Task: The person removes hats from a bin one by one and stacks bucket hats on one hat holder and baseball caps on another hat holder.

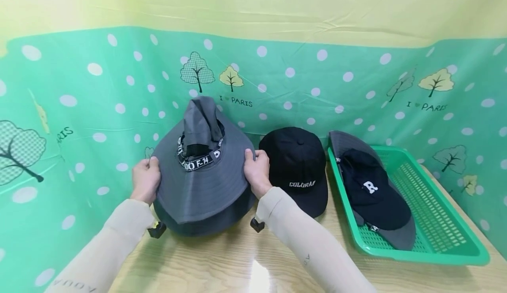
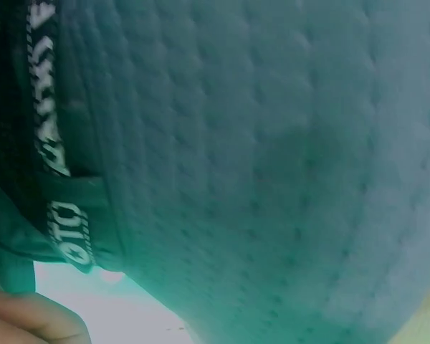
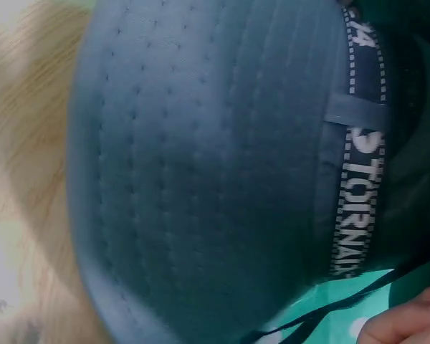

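A grey wide-brimmed bucket hat (image 1: 206, 196) with a lettered black-and-white band and a crumpled, folded crown is held up between both hands. My left hand (image 1: 145, 178) pinches the left edge of its brim, thumb on top. On the opposite edge, my right hand (image 1: 257, 172) grips the brim the same way. Below it shows a second dark grey brim (image 1: 198, 228); whether that is a separate hat I cannot tell. Both wrist views look at a stitched brim (image 2: 258, 165) with a lettered band (image 3: 358, 193) close up, and only fingertips show at their lower corners.
Right of the hands, a black cap (image 1: 295, 161) with white lettering sits on the wooden table (image 1: 222, 262). Farther right stands a green plastic basket (image 1: 447, 258), with a navy "R" cap (image 1: 372, 196) on a grey hat (image 1: 404, 236) inside. A patterned green cloth (image 1: 277, 82) hangs behind.
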Demonstrator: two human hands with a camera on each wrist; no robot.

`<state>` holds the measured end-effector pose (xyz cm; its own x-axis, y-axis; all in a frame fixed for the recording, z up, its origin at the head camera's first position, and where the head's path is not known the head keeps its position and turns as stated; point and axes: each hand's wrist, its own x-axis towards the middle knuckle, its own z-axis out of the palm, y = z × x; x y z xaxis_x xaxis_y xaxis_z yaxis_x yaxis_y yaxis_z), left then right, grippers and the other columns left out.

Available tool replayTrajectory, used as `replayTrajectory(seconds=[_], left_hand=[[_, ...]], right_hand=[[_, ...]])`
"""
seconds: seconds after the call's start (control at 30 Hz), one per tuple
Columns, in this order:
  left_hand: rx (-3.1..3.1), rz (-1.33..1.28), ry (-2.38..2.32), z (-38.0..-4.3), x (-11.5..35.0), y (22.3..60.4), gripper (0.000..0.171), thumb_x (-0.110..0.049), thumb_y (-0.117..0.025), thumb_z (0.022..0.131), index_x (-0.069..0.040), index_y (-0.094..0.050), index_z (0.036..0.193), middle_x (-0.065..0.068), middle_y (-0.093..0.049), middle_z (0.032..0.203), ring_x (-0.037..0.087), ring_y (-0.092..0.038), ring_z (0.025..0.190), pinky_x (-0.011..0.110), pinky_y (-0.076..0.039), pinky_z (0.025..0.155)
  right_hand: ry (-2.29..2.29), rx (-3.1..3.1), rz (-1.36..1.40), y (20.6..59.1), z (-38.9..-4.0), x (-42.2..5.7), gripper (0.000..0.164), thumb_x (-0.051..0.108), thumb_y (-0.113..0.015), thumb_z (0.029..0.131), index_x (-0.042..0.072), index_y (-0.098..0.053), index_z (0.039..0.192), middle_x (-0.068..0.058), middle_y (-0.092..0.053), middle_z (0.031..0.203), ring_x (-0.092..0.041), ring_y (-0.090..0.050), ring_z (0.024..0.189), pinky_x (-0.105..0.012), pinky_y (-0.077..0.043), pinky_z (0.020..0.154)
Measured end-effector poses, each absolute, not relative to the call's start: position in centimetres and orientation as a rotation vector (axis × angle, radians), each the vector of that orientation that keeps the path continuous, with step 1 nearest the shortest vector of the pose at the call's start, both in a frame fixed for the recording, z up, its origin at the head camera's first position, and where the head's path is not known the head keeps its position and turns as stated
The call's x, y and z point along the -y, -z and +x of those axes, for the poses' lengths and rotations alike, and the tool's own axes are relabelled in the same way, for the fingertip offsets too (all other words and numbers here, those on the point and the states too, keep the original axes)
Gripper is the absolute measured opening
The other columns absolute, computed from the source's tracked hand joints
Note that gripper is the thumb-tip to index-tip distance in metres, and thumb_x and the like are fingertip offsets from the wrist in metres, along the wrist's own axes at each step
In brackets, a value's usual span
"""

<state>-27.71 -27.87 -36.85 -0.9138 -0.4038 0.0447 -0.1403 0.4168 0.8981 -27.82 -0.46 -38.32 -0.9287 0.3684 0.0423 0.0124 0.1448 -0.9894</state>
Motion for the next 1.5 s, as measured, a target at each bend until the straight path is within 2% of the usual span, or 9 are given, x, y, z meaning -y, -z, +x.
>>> replayTrajectory(seconds=[0.17,0.27,0.37,0.43,0.5,0.77,0.9,1.2,1.5], left_hand=[[2.441,0.463,1.41,-28.6,27.8,38.0,0.036,-0.029,-0.033,0.101,-0.002,-0.044,0.08,0.012,-0.045,0.077,0.025,-0.045,0.074,0.032,-0.039,0.06],[2.452,0.438,1.409,-29.0,27.9,38.7,0.034,-0.024,-0.034,0.101,0.006,-0.051,0.1,0.022,-0.052,0.102,0.033,-0.049,0.095,0.039,-0.044,0.078],[2.497,0.371,1.402,-29.2,28.3,39.3,0.04,-0.018,-0.034,0.101,0.003,-0.045,0.132,0.028,-0.045,0.133,0.039,-0.042,0.122,0.048,-0.036,0.101],[2.545,0.308,1.37,-29.5,28.7,39.7,0.045,-0.013,-0.032,0.1,0.0,-0.038,0.142,0.026,-0.039,0.143,0.04,-0.035,0.132,0.049,-0.029,0.108],[2.607,0.264,1.325,-29.6,29.2,40.3,0.046,-0.011,-0.031,0.1,-0.003,-0.037,0.145,0.024,-0.035,0.147,0.041,-0.03,0.136,0.05,-0.026,0.11],[2.747,0.13,1.088,-30.1,30.2,42.1,0.043,-0.008,-0.033,0.097,-0.002,-0.049,0.137,0.027,-0.044,0.138,0.045,-0.041,0.127,0.054,-0.036,0.102],[2.791,0.081,0.958,-30.4,30.7,43.0,0.044,-0.009,-0.033,0.096,-0.002,-0.05,0.136,0.029,-0.047,0.134,0.047,-0.046,0.12,0.057,-0.041,0.094],[2.862,0.029,0.719,-30.7,31.9,44.8,0.045,-0.012,-0.033,0.095,-0.001,-0.05,0.136,0.034,-0.052,0.123,0.051,-0.057,0.095,0.057,-0.046,0.073],[2.92,0.019,0.629,-30.9,32.1,45.1,0.045,-0.012,-0.038,0.094,-0.003,-0.05,0.136,0.037,-0.053,0.119,0.054,-0.055,0.097,0.059,-0.045,0.075]], right_hand=[[-1.749,2.231,-0.43,39.7,-28.5,0.9,0.024,0.029,-0.052,0.098,0.006,-0.056,0.091,-0.01,-0.057,0.093,-0.026,-0.054,0.092,-0.038,-0.045,0.084],[-1.701,2.272,-0.464,40.4,-28.7,1.1,0.024,0.028,-0.053,0.098,0.006,-0.057,0.091,-0.011,-0.059,0.094,-0.028,-0.056,0.093,-0.04,-0.046,0.084],[-1.648,2.306,-0.485,41.0,-28.8,1.1,0.023,0.026,-0.054,0.097,0.005,-0.059,0.09,-0.013,-0.061,0.094,-0.03,-0.057,0.093,-0.042,-0.047,0.083],[-1.627,2.329,-0.494,41.4,-29.0,1.2,0.024,0.026,-0.054,0.096,0.004,-0.06,0.088,-0.013,-0.062,0.094,-0.031,-0.058,0.093,-0.042,-0.047,0.083],[-1.618,2.343,-0.503,42.0,-29.1,1.2,0.024,0.024,-0.055,0.096,0.003,-0.061,0.087,-0.014,-0.063,0.094,-0.032,-0.059,0.093,-0.042,-0.047,0.084],[-1.597,2.38,-0.555,44.6,-29.3,1.3,0.027,0.021,-0.055,0.096,-0.004,-0.061,0.103,-0.021,-0.063,0.104,-0.036,-0.059,0.102,-0.042,-0.045,0.092],[-1.566,2.384,-0.561,45.5,-29.2,1.3,0.025,0.019,-0.055,0.095,-0.004,-0.06,0.104,-0.022,-0.062,0.104,-0.037,-0.058,0.102,-0.043,-0.044,0.092],[-1.509,2.437,-0.565,48.2,-28.9,1.1,0.017,0.018,-0.052,0.096,0.002,-0.057,0.096,-0.017,-0.063,0.095,-0.033,-0.06,0.093,-0.042,-0.046,0.083],[-1.507,2.426,-0.559,49.2,-29.1,1.2,0.017,0.02,-0.052,0.095,0.005,-0.053,0.086,-0.014,-0.059,0.088,-0.032,-0.058,0.086,-0.042,-0.045,0.078]])
